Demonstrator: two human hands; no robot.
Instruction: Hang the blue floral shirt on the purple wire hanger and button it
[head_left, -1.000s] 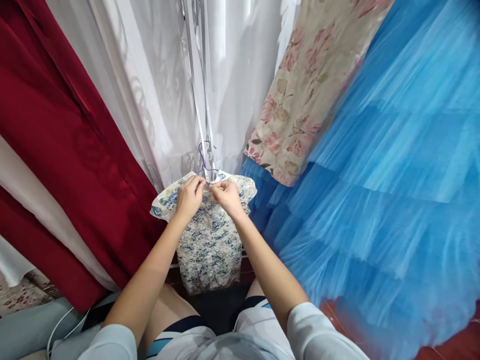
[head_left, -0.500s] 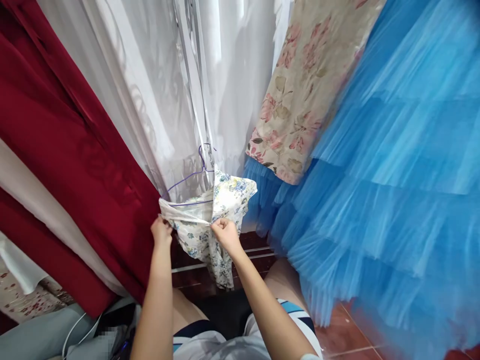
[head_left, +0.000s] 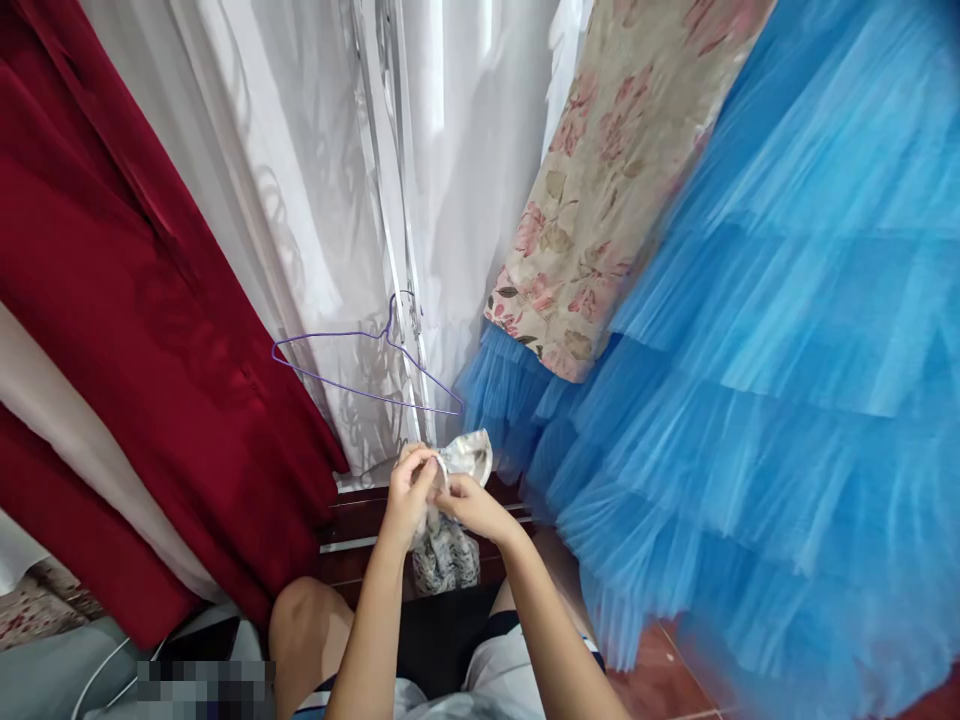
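Note:
Bunched between my two hands is a small white garment with a blue floral print [head_left: 446, 560], its lower part dangling over the floor. My left hand [head_left: 409, 490] is closed on its upper edge, thumb and fingers pinched together. My right hand [head_left: 469, 500] grips the edge just beside it, the two hands nearly touching. Part of the garment is hidden behind the fingers. Above my hands a thin purple hanger [head_left: 367, 385] hangs bare from a white metal stand [head_left: 397, 200].
On the left hang dark red drapes [head_left: 150, 330], with white curtains [head_left: 300, 200] behind. A beige floral cloth [head_left: 570, 240] and a layered blue tulle skirt [head_left: 765, 420] fill the right side. Below lies a red tiled floor [head_left: 660, 680]. A grey item with a white cable [head_left: 101, 675] is at lower left.
The floral garment has come off the purple hanger and moved down toward me. My hands have drawn close together, bunching it. The hanger now hangs bare.

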